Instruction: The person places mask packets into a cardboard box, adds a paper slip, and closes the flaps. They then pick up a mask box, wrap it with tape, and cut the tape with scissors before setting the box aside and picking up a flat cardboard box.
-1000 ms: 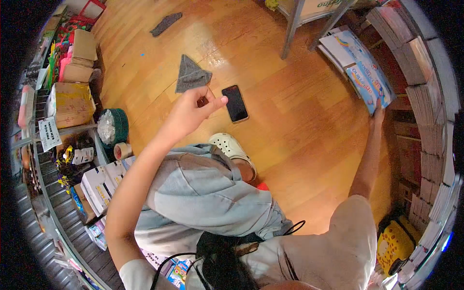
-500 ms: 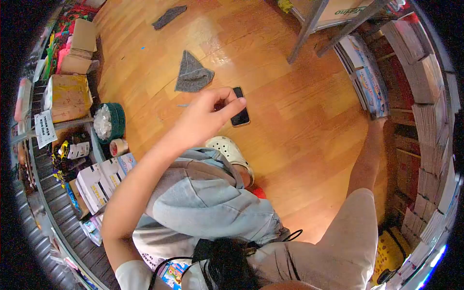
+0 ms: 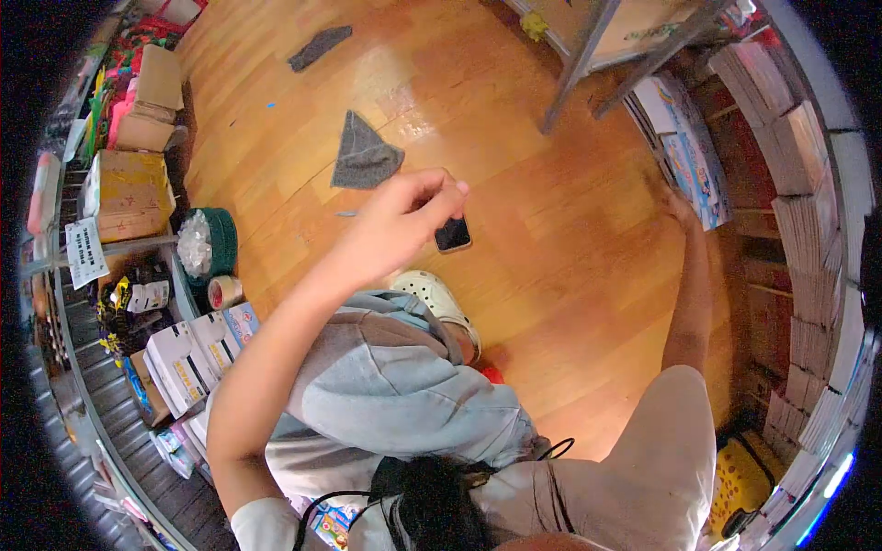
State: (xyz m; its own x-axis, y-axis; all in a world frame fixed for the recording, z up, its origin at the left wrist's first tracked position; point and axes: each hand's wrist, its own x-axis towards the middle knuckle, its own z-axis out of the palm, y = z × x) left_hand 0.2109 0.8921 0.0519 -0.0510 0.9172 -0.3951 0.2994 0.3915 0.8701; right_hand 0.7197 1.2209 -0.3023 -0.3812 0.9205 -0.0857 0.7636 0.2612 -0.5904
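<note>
My left hand (image 3: 418,207) hovers over the floor with its fingers curled in and the thumb against them; nothing shows in it. Under it lies a black-screened phone (image 3: 453,235), partly covered from view by the hand. Just beyond is a folded grey cloth (image 3: 366,154). Off to the right, my right hand (image 3: 681,208) rests against the near left corner of a stack of blue-and-white picture books (image 3: 695,170). Its fingers look stretched along the side of the stack, though they show only small and in part.
A second dark cloth (image 3: 320,48) lies farther off. Left shelves hold a cardboard box (image 3: 133,191), white boxes (image 3: 188,356) and a tape roll (image 3: 225,286) beside a green basket (image 3: 219,241). Metal legs (image 3: 574,69) stand ahead. Stacked paper (image 3: 808,248) lines the right shelf.
My right hand has shifted left, from the near edge of the book stack to its left corner. My left hand stays curled and covers more of the phone. The view has tilted slightly.
</note>
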